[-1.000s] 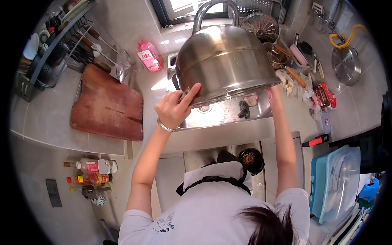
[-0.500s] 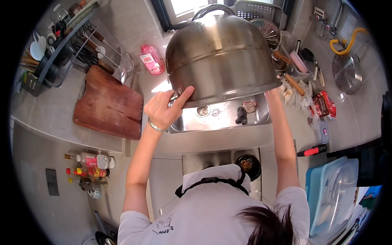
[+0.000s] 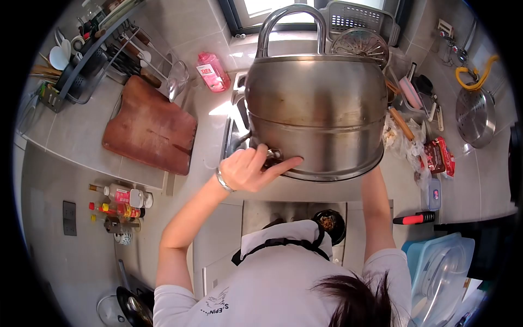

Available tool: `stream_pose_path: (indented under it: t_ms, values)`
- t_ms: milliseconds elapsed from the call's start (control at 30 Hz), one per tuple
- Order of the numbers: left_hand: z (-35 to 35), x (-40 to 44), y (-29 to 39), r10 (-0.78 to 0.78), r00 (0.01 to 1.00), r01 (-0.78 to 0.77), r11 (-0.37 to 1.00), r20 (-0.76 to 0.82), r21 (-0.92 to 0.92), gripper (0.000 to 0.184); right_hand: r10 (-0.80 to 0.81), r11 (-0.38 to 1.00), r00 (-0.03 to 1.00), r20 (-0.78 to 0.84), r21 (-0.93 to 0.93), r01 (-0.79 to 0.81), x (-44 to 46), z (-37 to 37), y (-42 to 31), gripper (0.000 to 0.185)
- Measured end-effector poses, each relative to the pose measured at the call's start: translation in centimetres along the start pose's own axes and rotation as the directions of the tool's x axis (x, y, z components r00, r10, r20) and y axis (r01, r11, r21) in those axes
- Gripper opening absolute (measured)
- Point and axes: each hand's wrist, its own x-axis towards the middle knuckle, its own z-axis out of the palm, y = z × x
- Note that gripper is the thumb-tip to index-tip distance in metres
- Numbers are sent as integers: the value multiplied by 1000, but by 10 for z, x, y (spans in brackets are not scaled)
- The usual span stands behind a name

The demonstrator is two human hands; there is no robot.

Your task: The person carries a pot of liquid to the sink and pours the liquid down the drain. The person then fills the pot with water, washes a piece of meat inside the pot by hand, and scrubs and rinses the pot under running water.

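A large stainless steel pot (image 3: 318, 114) is held up over the sink (image 3: 231, 139) and hides most of it. Its outer side faces me and its lipped rim is at the lower edge; the inside does not show. My left hand (image 3: 248, 169) is closed round the pot's left side handle, with the index finger stretched along the wall. On the right, my forearm (image 3: 376, 204) runs up behind the pot, which hides my right hand and its fingers. A curved metal faucet (image 3: 294, 11) rises behind the pot.
On the left are a wooden cutting board (image 3: 150, 128) and a pink bottle (image 3: 213, 72). To the right lie a crumpled plastic bag (image 3: 403, 141), a red packet (image 3: 438, 157) and a red-and-black handled tool (image 3: 414, 219). A black bin (image 3: 333, 240) stands on the floor below.
The pot has come lower and to the right in view, now covering the sink basin seen before. My left hand moved with it, still on the handle. My right hand is now fully hidden.
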Motion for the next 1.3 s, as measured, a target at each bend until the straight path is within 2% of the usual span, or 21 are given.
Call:
stream_pose_path:
  t_ms: [67, 167, 200, 267, 300, 367, 400, 433, 500, 600, 700, 733, 833, 900, 967, 1033, 1067, 1133, 1167, 1200, 1300]
  values:
    - [11, 4, 13, -83, 997, 82, 996, -10, -35, 48, -4, 999, 1000, -30, -38, 3, 2, -12, -10, 31]
    - [27, 5, 22, -247, 956, 258, 965, 160, -54, 52, -21, 986, 997, -68, -164, 9, 3, -32, -36, 29]
    - [35, 4, 24, -357, 914, 378, 921, 192, -92, 55, -19, 968, 999, -45, -249, 7, 5, -40, -46, 29]
    - [49, 11, 21, -556, 804, 593, 776, 210, -216, 49, 9, 876, 997, 79, -482, 30, 8, -65, -67, 20]
    - [55, 14, 18, -640, 734, 679, 682, 227, -274, 46, -29, 844, 995, 98, -531, 77, 5, -63, -76, 19]
    - [63, 18, 14, -747, 585, 806, 493, 316, -327, 41, -97, 766, 985, 143, -621, 166, 2, -54, -93, 17]
    - [64, 13, 10, -769, 465, 881, 352, 438, -317, 38, -147, 720, 970, 193, -651, 239, 9, -57, -95, 14]
    - [75, 1, 10, -800, 359, 914, 197, 481, -355, 44, -170, 678, 954, 245, -674, 294, 11, -56, -100, 14]
    - [85, -16, 10, -792, 281, 922, 67, 542, -380, 38, -201, 586, 913, 355, -703, 403, 12, -50, -112, 13]
    - [88, -26, 13, -765, 166, 910, -124, 622, -395, 34, -124, 555, 936, 329, -759, 340, 2, -37, -129, 15]
    - [87, -37, 17, -755, 103, 873, -244, 648, -423, 8, -80, 574, 943, 324, -758, 309, -8, -26, -138, 20]
    - [87, -40, 19, -749, 91, 868, -263, 656, -421, 7, -56, 580, 949, 310, -764, 284, -15, -19, -144, 21]
    - [80, -45, 19, -737, 91, 867, -273, 669, -417, 27, -44, 575, 945, 325, -765, 290, -14, -17, -142, 28]
    - [78, -48, 20, -756, 76, 866, -273, 650, -419, 24, -81, 591, 933, 350, -737, 328, -12, -15, -140, 32]
    - [71, -46, 21, -778, 65, 873, -259, 624, -413, 23, -39, 650, 952, 303, -716, 255, -30, 2, -147, 42]
    - [64, -43, 22, -807, 98, 892, -188, 583, -411, 23, 2, 703, 955, 295, -680, 209, -37, 12, -151, 45]
    - [60, -40, 23, -820, 116, 900, -152, 560, -408, 22, -29, 732, 944, 328, -637, 244, -33, 12, -148, 46]
    - [52, -29, 27, -855, 168, 906, -61, 490, -418, 23, 48, 837, 980, 195, -543, 67, -27, 9, -146, 44]
    - [48, -23, 29, -870, 196, 908, -14, 453, -419, 24, 96, 876, 987, 132, -482, -21, -25, 10, -146, 43]
    - [43, -18, 30, -875, 263, 919, 99, 405, -383, 30, 92, 929, 985, 145, -368, -32, -30, 12, -144, 43]
    - [33, -7, 34, -803, 547, 829, 482, 236, -283, 39, 173, 980, 976, 132, -123, -157, -7, -11, -125, 40]
